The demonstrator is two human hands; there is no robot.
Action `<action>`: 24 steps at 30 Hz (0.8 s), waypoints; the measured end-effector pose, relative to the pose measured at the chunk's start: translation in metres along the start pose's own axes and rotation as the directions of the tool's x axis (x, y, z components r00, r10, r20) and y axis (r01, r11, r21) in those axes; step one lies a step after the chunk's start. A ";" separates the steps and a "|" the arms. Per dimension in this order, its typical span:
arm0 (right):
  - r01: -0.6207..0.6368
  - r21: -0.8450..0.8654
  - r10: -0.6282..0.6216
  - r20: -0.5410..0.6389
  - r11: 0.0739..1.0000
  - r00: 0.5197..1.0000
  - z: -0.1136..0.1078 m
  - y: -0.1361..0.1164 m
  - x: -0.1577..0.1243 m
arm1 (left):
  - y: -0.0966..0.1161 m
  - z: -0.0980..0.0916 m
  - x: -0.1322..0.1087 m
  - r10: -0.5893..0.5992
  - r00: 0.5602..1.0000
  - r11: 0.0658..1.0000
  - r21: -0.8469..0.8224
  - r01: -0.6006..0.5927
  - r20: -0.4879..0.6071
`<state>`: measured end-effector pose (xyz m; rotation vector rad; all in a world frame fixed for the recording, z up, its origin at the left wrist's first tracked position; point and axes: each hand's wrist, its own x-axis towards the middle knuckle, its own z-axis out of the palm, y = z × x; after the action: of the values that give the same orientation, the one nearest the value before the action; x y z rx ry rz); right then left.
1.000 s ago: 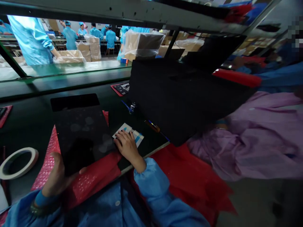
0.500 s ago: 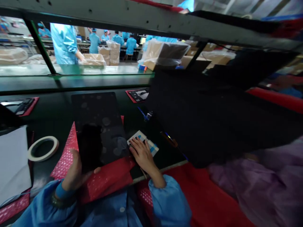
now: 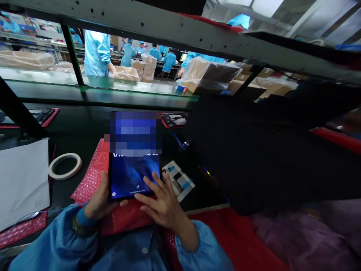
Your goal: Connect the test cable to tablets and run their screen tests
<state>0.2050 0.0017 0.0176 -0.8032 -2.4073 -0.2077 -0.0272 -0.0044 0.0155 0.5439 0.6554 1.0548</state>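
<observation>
A tablet (image 3: 126, 173) with a lit blue lock screen is tilted up in front of me; the upper part of its screen is pixelated. My left hand (image 3: 99, 199) grips its lower left corner, thumb along the edge and fingers underneath. Red bubble wrap (image 3: 91, 175) lies beneath and to the left of the tablet. Over the lower right of the screen, my right hand (image 3: 165, 207) is open with fingers spread; whether a fingertip touches the glass I cannot tell. Close to those fingers lies a small pale card (image 3: 184, 192) with blue and dark patches.
A roll of tape (image 3: 65, 175) and a white sheet (image 3: 24, 184) lie to the left. A large black panel (image 3: 262, 158) covers the right side. Beyond the tablet is a device on red wrap (image 3: 175, 120). A metal beam (image 3: 158, 28) crosses overhead; co-workers stand behind.
The tablet's dark screen has lit up blue. My right hand has moved left from the pale card to over the screen. The view has shifted slightly.
</observation>
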 end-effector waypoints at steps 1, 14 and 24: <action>-0.017 0.003 0.017 -0.009 1.000 1.000 0.001 0.008 0.005 | 0.000 0.000 0.000 -0.020 1.000 1.000 0.010 0.019 0.012; -0.052 -0.064 0.035 -0.243 0.997 0.969 -0.010 -0.020 0.004 | -0.003 -0.008 -0.005 -0.103 0.986 0.991 0.094 0.091 0.135; -0.302 -0.060 0.270 -0.307 0.952 0.913 -0.009 -0.012 0.015 | -0.004 -0.003 -0.008 -0.032 0.978 0.982 0.190 -0.008 0.208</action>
<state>0.1925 -0.0033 0.0338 -1.0812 -1.9843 -0.3169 -0.0292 -0.0127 0.0127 0.8051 0.5735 0.9127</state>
